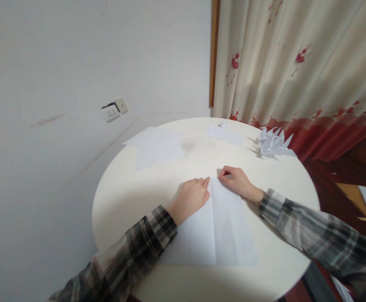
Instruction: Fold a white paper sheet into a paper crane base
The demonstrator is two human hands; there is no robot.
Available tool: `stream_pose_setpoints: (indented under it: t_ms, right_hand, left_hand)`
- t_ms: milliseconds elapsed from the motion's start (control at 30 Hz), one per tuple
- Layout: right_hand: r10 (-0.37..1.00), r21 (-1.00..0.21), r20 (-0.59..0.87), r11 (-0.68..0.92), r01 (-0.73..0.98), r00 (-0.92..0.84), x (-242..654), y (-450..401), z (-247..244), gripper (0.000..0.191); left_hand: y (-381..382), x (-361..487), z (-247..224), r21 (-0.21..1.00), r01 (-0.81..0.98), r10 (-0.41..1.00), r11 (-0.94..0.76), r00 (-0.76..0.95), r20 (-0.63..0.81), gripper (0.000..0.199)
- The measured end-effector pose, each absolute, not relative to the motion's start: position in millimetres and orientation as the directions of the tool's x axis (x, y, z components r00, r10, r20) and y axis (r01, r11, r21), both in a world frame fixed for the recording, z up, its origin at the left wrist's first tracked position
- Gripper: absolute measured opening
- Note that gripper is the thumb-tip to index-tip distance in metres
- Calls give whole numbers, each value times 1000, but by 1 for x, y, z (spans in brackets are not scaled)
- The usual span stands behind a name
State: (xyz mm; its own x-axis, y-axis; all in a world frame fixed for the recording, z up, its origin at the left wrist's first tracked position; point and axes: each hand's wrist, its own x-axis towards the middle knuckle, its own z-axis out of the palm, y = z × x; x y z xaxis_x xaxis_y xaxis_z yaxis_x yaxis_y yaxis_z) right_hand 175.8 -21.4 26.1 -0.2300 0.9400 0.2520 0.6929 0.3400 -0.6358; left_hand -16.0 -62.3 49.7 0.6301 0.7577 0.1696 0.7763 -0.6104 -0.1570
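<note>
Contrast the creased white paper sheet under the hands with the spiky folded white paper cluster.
The creased white paper sheet lies open and mostly flat; the spiky folded white paper cluster stands up in points. The sheet is being handled; the cluster is untouched. Both are white.

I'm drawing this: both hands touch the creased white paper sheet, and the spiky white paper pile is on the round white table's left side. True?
No: the head view shows the spiky white paper pile on the right side of the round white table. The left hand and right hand touch the creased white paper sheet.
</note>
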Motion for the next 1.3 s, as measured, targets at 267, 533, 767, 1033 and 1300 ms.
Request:
stream_pose_setpoints:
  t_ms: [267, 533, 767, 1033, 1300]
  right_hand:
    - [927, -618, 287, 373, 692, -243, 176, -23, 23, 10]
    - [934, -614, 293, 348, 708, -205, 175, -22, 24, 5]
    - [936, -609, 288, 343, 716, -203, 173, -23, 25, 8]
    - [937, -611, 289, 337, 717, -195, 173, -26, 29, 9]
    - [943, -668, 295, 317, 673, -151, 174, -24, 28, 9]
  left_hand:
    - [-60, -17, 46, -143, 786, 754, -601, 617, 223, 40]
    - [-59, -10, 47, -118, 806, 777, -581, 591, 214, 36]
    - [-59, -10, 48, -124, 810, 781, -573, 585, 220, 39]
    - [-59, -9, 48, -132, 814, 784, -566, 581, 219, 39]
    - [-60, -12, 45, -121, 807, 772, -578, 588, 241, 41]
